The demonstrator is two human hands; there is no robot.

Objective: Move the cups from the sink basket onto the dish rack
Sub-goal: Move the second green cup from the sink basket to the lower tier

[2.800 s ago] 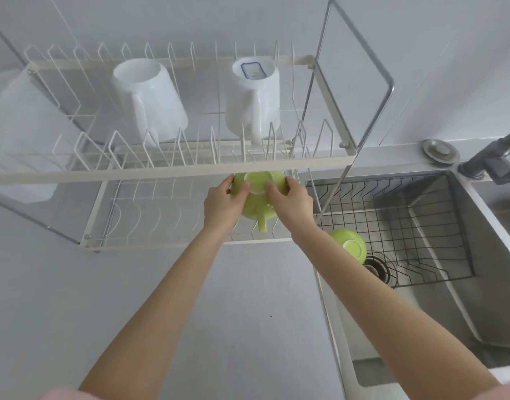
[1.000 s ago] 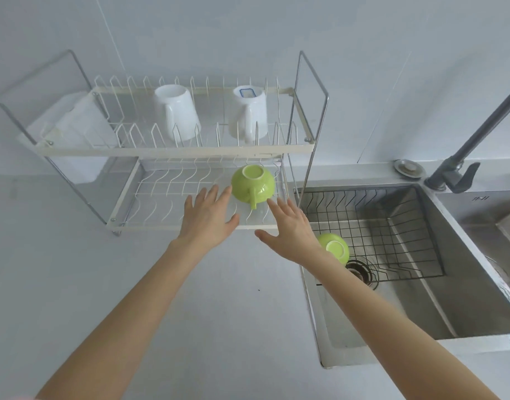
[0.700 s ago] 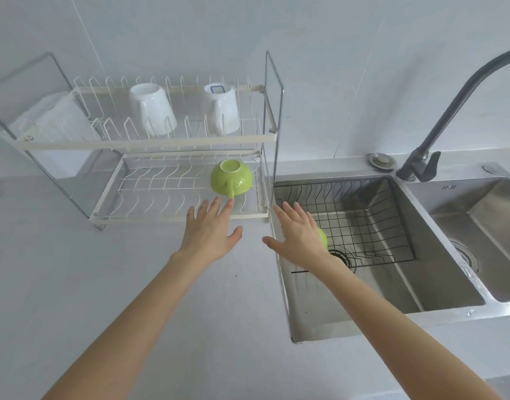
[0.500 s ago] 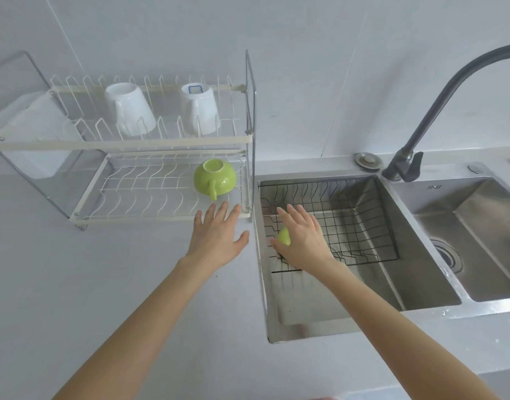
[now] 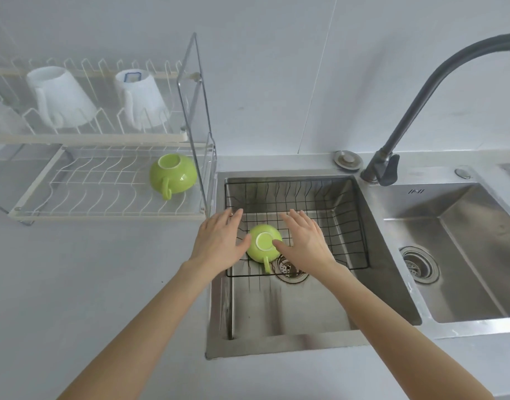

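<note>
A green cup [image 5: 262, 248] lies upside down in the black wire sink basket [image 5: 346, 215], its handle pointing toward me. My left hand [image 5: 219, 241] hovers open at the cup's left side and my right hand [image 5: 304, 241] open at its right, thumbs close to the cup. Neither hand grips it. A second green cup [image 5: 172, 175] rests upside down on the lower shelf of the white dish rack [image 5: 103, 194], at its right end. Two white mugs [image 5: 60, 96] [image 5: 142, 98] stand inverted on the upper shelf.
The basket sits in the left steel sink bowl [image 5: 276, 313], over the drain. A dark curved faucet [image 5: 421, 90] rises behind the divider, with a second bowl [image 5: 464, 249] to the right. The rack's metal frame [image 5: 198, 116] stands just left of the sink. Grey countertop lies at the left.
Both hands let go of the green cup on the lower rack shelf and moved right and down over the sink basket, coming to either side of the second green cup.
</note>
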